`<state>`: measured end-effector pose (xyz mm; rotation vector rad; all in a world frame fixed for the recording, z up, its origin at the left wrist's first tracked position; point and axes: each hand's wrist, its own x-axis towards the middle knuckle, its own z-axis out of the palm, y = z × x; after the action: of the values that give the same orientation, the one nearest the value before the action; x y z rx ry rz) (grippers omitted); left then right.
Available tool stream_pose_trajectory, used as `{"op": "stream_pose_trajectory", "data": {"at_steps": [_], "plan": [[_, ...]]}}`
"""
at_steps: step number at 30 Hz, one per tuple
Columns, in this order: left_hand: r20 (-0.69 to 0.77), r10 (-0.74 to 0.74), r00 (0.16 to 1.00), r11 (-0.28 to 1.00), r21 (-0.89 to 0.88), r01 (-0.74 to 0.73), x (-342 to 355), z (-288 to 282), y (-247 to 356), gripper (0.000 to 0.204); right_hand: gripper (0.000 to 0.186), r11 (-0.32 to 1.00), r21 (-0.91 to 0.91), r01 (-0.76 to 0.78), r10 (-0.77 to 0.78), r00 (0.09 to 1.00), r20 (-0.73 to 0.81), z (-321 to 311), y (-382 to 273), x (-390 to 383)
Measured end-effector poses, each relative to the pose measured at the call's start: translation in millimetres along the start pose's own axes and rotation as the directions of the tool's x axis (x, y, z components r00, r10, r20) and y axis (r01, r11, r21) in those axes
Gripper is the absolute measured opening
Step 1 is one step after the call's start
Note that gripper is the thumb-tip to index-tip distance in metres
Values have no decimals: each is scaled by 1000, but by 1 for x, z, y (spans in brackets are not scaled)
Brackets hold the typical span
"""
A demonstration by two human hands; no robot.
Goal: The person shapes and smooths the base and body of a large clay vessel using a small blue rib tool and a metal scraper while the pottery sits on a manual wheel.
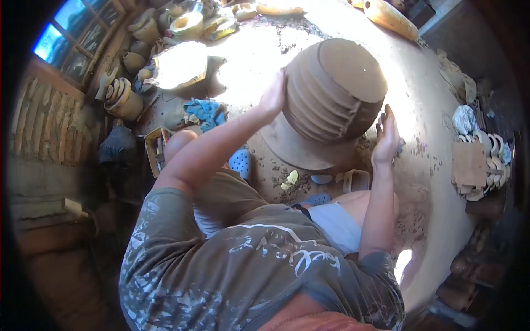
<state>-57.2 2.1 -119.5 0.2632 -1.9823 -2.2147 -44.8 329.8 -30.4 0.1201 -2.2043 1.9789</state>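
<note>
Ribbed clay vessel [334, 91], 1: far-centre, above round base [298, 149]. Left hand [272, 98]: flat against left side. Right hand [388, 138]: fingers extended, beside right side; contact unclear. Risk: lopsided push could dent wall, if clay soft.

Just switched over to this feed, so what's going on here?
A seated person has both bare hands at a large ridged clay form in front of them. The left hand lies against its left side; the right hand is open beside its right side, though whether it touches is hard to tell. A wider round base shows beneath the form. Off to the left, a blue cloth lies on the floor.
</note>
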Motion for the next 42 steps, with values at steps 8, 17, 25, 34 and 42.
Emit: {"op": "stream_pose_trajectory", "data": {"at_steps": [8, 17, 25, 34, 42], "plan": [[-118, -123, 985, 992, 11, 125, -62, 6, 44, 75, 59, 1000, -20, -10, 9, 1000, -27, -7, -38, -20], [149, 514, 845, 697, 502, -512, -28, -16, 52, 53, 61, 997, 59, -46, 43, 998, 49, 17, -37, -57], [290, 603, 743, 515, 570, -640, -52, -10, 59, 19, 57, 998, 15, 63, -63, 998, 13, 6, -32, -57], [208, 629, 749, 699, 271, -662, -116, -33, 175, 30, 52, 654, -326, 682, -632, 730, 260, 38, -76, -80], [421, 700, 577, 513, 265, -816, -150, -35, 209, 15, 40, 352, -284, 892, -733, 452, 508, 141, -93, -49]]}}
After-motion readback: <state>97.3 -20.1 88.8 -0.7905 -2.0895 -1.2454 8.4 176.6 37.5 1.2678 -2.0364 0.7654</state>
